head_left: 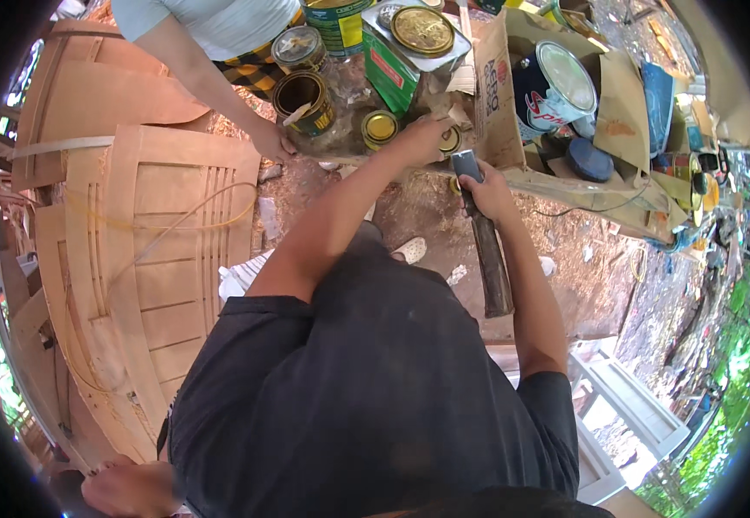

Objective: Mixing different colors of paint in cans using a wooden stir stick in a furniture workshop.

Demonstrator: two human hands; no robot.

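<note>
My left hand (421,138) reaches to the cluttered table's edge (565,186) and closes over a small round tin (451,141) with a yellow lid. My right hand (489,195) grips a long tool (489,263) by its dark handle. The tool's flat grey metal end (466,164) points at the tin, just below it. My black shirt fills the lower middle of the view.
Another person's hand (272,142) rests beside an open brown can (304,99) with a stick in it. On the table stand a second yellow-lidded tin (380,128), a green rectangular can (390,73), a cardboard box (494,99) and a white paint can (562,82). A curved wooden slatted frame (159,259) lies left. A further hand (125,488) shows bottom left.
</note>
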